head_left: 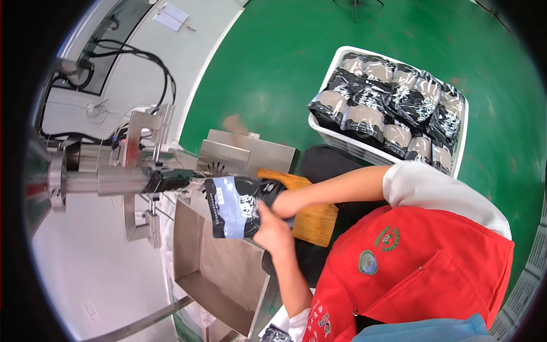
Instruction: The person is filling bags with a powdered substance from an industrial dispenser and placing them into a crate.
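Both my hands hold a black and blue-grey pouch (231, 208) with white lettering, tilted in front of the end of a steel filling tube (122, 181). My left hand (273, 232) grips its near lower part, thumb on the printed face. My right hand (286, 203) is closed at the pouch's near edge, its fingers partly hidden. Dark, crumpled material (171, 179) sits at the tube's tip, just beyond the pouch; whether the two touch, I cannot tell. Below the pouch is an open steel trough (228, 279).
A wooden board (316, 222) lies close to my lap, beside my hands. Behind it, a white crate (376, 155) full of black pouches (364, 117) stands on the green floor (273, 74). Steel plates (225, 157) and black cables (154, 60) flank the machine.
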The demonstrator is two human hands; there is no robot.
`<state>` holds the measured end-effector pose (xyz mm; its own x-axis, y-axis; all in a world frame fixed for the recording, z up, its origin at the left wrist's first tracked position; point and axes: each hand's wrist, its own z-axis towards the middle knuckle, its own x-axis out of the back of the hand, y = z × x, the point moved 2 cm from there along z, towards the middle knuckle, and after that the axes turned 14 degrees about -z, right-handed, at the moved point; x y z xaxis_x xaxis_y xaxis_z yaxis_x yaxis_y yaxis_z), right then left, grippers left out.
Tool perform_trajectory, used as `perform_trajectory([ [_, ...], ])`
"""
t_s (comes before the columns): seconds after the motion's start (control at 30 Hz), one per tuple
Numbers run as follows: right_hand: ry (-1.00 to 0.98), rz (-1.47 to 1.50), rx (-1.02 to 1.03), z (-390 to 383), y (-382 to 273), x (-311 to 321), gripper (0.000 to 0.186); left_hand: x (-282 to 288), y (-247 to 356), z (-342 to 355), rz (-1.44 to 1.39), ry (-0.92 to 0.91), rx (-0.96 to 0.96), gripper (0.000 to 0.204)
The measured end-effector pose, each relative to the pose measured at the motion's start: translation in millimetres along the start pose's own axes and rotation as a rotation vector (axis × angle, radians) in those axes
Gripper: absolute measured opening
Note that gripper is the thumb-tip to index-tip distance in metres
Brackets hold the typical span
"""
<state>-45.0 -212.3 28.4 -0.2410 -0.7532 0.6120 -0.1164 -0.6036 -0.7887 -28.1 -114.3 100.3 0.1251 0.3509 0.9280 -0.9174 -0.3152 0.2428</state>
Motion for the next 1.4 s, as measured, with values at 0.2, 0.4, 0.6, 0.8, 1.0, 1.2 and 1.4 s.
perform_trajectory([
  [0.2,0.176,0.14,-0.035,-10.6,-24.7,12.1,0.071,10.0,74.0,-26.3,0.01,0.109,-0.611,0.046],
  [0.4,0.549,-0.264,0.121,2.9,-34.1,18.1,0.076,8.7,87.3,-41.7,-0.107,0.123,-0.625,0.043],
  [0.6,0.835,-0.564,0.308,-0.9,-4.2,22.5,0.09,71.0,46.2,-9.6,-0.595,-0.209,-0.196,0.05],
  [0.8,0.745,-0.407,0.704,-8.9,-40.3,14.7,0.103,42.5,-67.6,29.1,-0.985,0.194,0.314,0.031],
  [1.0,0.028,-0.354,0.426,-63.3,-47.5,72.6,0.048,13.4,-133.8,32.2,-1.439,0.468,0.562,0.034],
  [1.2,0.165,-1.103,0.565,-75.1,-159.3,153.2,0.011,6.8,-174.5,24.5,-1.728,0.415,0.726,0.029],
  [1.4,0.341,-0.331,0.695,-36.9,-117.0,139.9,0.01,-39.0,-169.6,26.7,-1.712,0.287,0.888,0.023],
])
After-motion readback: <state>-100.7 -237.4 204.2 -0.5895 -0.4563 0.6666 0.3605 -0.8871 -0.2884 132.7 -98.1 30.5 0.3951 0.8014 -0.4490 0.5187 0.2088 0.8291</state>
